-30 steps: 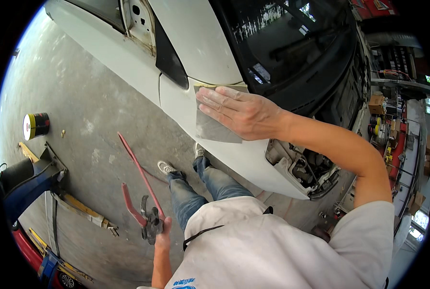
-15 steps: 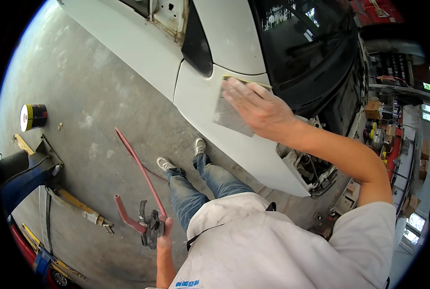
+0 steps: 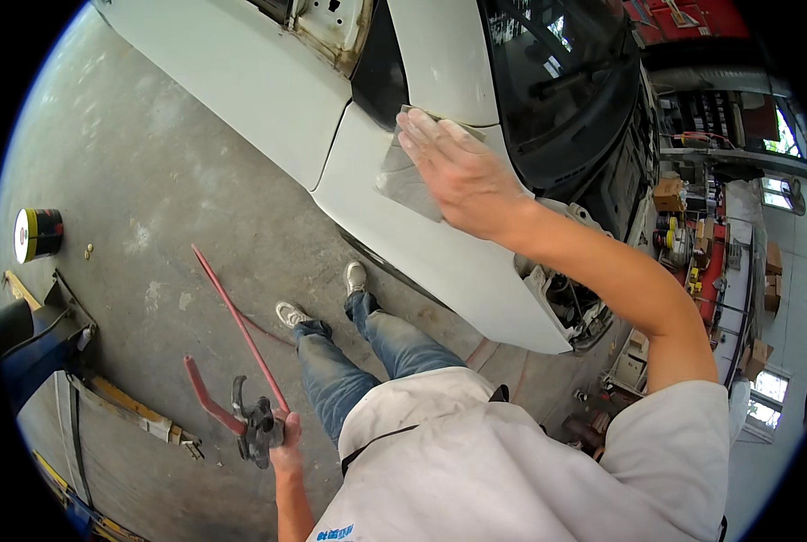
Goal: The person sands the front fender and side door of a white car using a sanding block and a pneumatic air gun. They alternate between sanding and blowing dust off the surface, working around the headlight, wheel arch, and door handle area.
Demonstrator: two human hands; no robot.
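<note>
My right hand (image 3: 462,176) lies over a thin grey sheet that looks like sandpaper (image 3: 405,182), holding it flat against the white front fender (image 3: 421,257) of a car. The fingertips rest near the sheet's far edge, next to the black corner trim (image 3: 378,86); what the thumb does is hidden. Low at my left side, my left hand (image 3: 287,438) is closed around a black air tool (image 3: 257,426), whose exact kind I cannot make out. A red hose (image 3: 241,312) runs by it, and a bent reddish piece (image 3: 206,393) sticks out from it.
The car's white door (image 3: 241,99) extends to the upper left, its dark windshield (image 3: 557,90) to the upper right. On the concrete floor stands a black and yellow bucket (image 3: 46,235), near a blue lift arm (image 3: 42,348). Cluttered shelves (image 3: 719,262) line the right side.
My right hand and the grey sheet have slid a little up and left along the fender, closer to the black trim. The left hand still holds the tool; the whole view has shifted slightly.
</note>
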